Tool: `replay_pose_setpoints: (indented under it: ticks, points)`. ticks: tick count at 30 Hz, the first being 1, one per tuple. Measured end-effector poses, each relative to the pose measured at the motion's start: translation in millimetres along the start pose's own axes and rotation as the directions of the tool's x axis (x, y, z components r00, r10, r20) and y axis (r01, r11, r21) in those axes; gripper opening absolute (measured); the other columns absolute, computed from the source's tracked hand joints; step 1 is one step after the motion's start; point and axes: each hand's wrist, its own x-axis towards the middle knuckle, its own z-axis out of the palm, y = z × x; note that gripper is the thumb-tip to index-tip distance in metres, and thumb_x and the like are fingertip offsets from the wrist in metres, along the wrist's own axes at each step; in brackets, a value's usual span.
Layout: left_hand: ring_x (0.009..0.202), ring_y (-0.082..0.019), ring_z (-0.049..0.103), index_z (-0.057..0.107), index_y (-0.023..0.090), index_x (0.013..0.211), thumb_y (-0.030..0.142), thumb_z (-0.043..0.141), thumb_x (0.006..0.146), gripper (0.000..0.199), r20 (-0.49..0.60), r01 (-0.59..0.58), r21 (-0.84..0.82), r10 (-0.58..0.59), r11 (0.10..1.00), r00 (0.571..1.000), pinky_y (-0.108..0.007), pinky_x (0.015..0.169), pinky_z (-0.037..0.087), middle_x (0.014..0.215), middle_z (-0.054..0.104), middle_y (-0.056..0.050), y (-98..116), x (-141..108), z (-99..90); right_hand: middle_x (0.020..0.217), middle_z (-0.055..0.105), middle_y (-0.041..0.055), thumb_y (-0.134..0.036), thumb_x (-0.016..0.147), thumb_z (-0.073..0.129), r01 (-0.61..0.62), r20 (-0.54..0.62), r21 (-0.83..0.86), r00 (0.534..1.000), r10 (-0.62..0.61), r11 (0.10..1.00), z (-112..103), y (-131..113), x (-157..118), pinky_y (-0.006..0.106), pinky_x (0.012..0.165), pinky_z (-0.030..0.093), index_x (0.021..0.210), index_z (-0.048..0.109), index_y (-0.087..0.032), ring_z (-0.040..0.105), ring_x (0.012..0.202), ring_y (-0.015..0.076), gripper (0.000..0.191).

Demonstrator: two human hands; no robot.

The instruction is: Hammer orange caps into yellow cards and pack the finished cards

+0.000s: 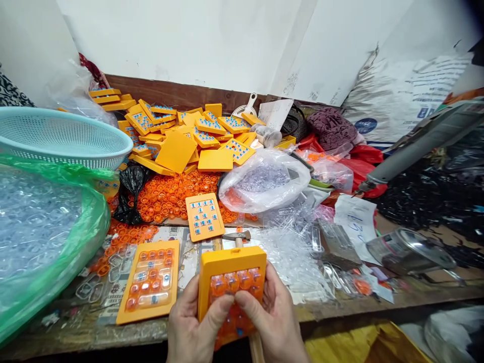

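Observation:
Both of my hands grip one thick yellow tray [232,256] at the front edge of the bench. My left hand [200,315] wraps its left side and my right hand [270,312] its right side, thumbs on the orange and clear pieces set in its face. Its lower part is partly hidden by the thumbs. Left of it lies a yellow board with orange and clear pieces [151,282]. Behind stands out a yellow board with small blue parts [205,217], lying flat. A hammer [236,236] lies behind the held tray, its handle passing beneath.
Orange rings [170,194] and piled yellow boards [177,151] lie at the back. A green bag of clear parts [94,217] and a blue basket [124,146] are left. A white bag [264,201], clear pieces [291,267] and a metal cup [408,252] are right.

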Motion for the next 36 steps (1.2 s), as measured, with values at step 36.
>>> replay_pose_setpoints:
  ticks: [36]
  points:
    - [0.109,-0.025,0.063,0.03,0.027,0.144,0.015,0.066,0.079,0.075,0.374,0.484,-0.468,-0.33,0.739,0.867,-0.042,0.104,0.041,0.121,0.066,-0.009,-23,24,-18.3,0.085,0.075,0.0044,-0.024,0.082,0.062,0.498,0.271,-0.743,0.835,-0.479,0.447,-52,1,51,0.038,0.074,0.058,0.084,0.074,-0.025,0.07,0.078,0.0213,0.012]
